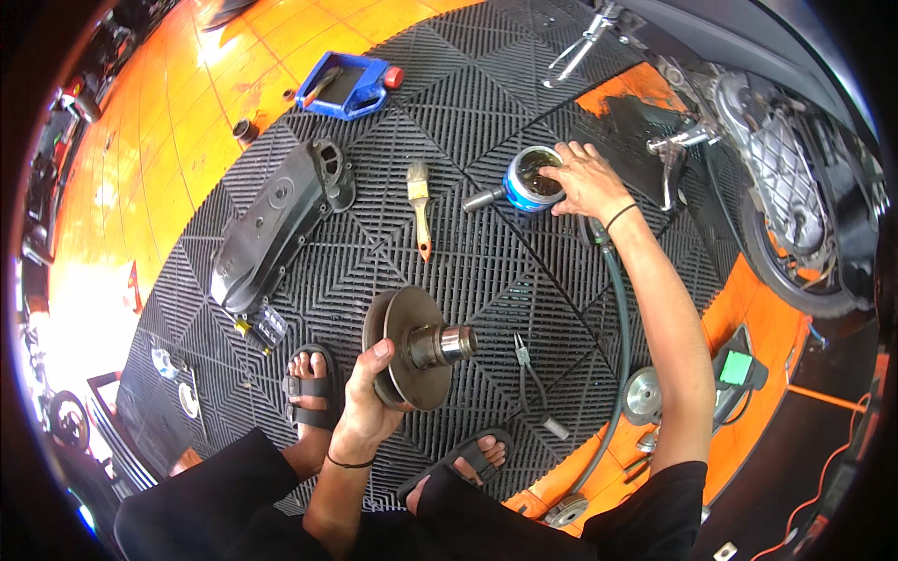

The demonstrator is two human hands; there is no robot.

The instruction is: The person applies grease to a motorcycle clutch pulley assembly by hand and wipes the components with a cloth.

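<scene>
My left hand [367,397] is closed around a metal pulley [416,351], two round discs with a short shaft stub pointing right, held above the floor mat. At the upper right, my right hand [587,182] is at a round blue tin [533,179] with dark, grease-like stuff inside. Its fingers are apart over the tin's right rim, one reaching into the opening. A paintbrush [419,210] with a wooden handle lies between the pulley and the tin. Below the tin on the mat are pliers [535,383] with thin jaws.
Ribbed black mats [486,290] cover orange floor. At left lies a long black cover [271,224]; beyond it, a cut-open blue jug [346,86]. A dark hose [622,337] runs under my right forearm. A scooter's engine and wheel [776,196] stand right; a gear [644,395] lies lower right.
</scene>
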